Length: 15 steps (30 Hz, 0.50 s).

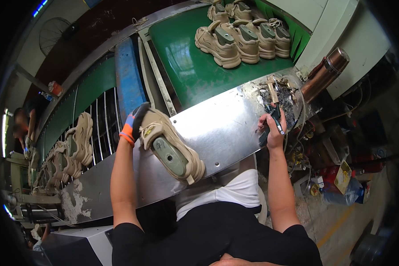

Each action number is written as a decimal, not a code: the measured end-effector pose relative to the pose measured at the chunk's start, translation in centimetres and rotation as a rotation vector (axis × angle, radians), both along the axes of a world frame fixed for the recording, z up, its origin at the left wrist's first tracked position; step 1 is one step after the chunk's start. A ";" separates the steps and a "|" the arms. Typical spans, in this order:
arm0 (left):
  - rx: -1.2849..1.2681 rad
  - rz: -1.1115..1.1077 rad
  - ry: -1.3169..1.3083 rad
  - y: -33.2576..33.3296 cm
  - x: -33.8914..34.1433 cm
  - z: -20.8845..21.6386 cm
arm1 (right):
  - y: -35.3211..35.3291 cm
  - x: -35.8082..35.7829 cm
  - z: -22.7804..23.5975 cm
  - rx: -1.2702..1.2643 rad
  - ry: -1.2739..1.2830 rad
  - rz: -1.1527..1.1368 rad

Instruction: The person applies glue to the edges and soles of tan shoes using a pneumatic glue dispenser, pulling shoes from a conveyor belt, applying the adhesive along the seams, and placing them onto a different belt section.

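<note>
My left hand [135, 121], in an orange and grey glove with dark fingertips, is closed on the toe end of a beige sneaker [188, 153]. The sneaker lies tilted on the metal bench top, its heel toward me, and a green shoe last [169, 156] with a dark hole fills its opening. At the bench's right end my bare right hand [274, 128] has its fingers curled round a dark green-handled hand tool [275, 116] with a silvery tip; its exact kind is unclear. Just beyond that hand lies a hammer-like tool [273, 91].
Several beige sneakers [226, 44] with lasts stand on the green belt [177, 57]. More sneakers [77, 139] line the roller conveyor at left, where another person [24, 122] works. A copper-coloured flask [326, 73] stands beyond the small metal scraps. Boxes and bags [341, 181] lie at lower right.
</note>
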<state>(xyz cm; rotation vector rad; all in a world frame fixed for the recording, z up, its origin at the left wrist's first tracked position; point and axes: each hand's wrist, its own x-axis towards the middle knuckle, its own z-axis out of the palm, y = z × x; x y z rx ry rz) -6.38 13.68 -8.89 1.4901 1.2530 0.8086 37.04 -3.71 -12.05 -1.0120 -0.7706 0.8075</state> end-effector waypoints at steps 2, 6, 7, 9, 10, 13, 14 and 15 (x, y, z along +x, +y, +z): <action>0.145 -0.005 -0.001 -0.3 1.8 2.4 | 0.2 -0.1 -0.3 0.028 0.007 -0.080; 0.512 0.031 -0.282 -6.8 4.9 13.1 | -0.1 -1.0 0.1 0.078 0.033 -0.202; 0.525 -0.058 -0.346 -8.9 5.7 15.2 | -0.2 -0.6 -0.6 0.083 0.008 -0.260; 0.759 -0.151 -0.223 -11.2 5.4 16.8 | -0.3 -1.2 0.2 -0.006 0.096 -0.336; 0.761 -0.191 -0.231 -11.5 5.7 16.9 | -0.4 -1.3 1.0 -0.079 0.208 -0.323; 0.738 -0.230 -0.142 -11.8 5.0 17.6 | -2.5 -3.5 2.9 -0.229 0.288 -0.094; 0.741 -0.233 -0.091 -11.6 4.9 17.5 | -3.7 -4.9 3.0 -0.229 0.229 0.028; 0.742 -0.241 -0.046 -11.2 4.8 17.2 | -4.7 -6.5 3.2 -0.229 0.168 0.143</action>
